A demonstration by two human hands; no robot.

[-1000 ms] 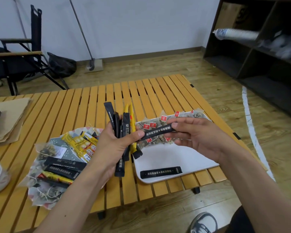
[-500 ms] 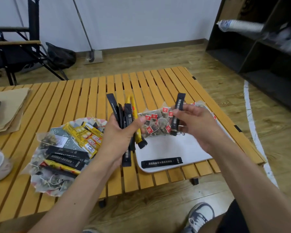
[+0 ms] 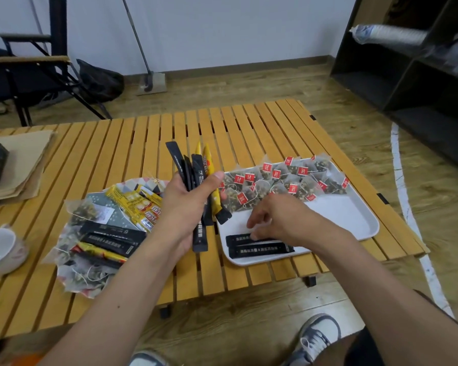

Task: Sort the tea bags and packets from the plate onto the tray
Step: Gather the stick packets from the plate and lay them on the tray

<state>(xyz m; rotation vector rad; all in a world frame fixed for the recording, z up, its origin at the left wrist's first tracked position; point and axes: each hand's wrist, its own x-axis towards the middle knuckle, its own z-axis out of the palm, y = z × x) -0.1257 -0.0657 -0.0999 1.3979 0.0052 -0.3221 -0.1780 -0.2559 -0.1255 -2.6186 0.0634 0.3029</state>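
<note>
stick packets (image 3: 196, 167) clamped in left hand (image 3: 185, 204); right hand (image 3: 278, 217) lays one black packet (image 3: 238, 237) on tray (image 3: 354, 220), lower centre, grip unclear. next, likely: pull another from bundle.

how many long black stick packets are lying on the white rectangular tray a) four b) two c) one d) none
b: two long black stick packets lie side by side at the near edge of the white rectangular tray, the right hand touching the farther one; the left hand grips a bunch of packets.
</note>
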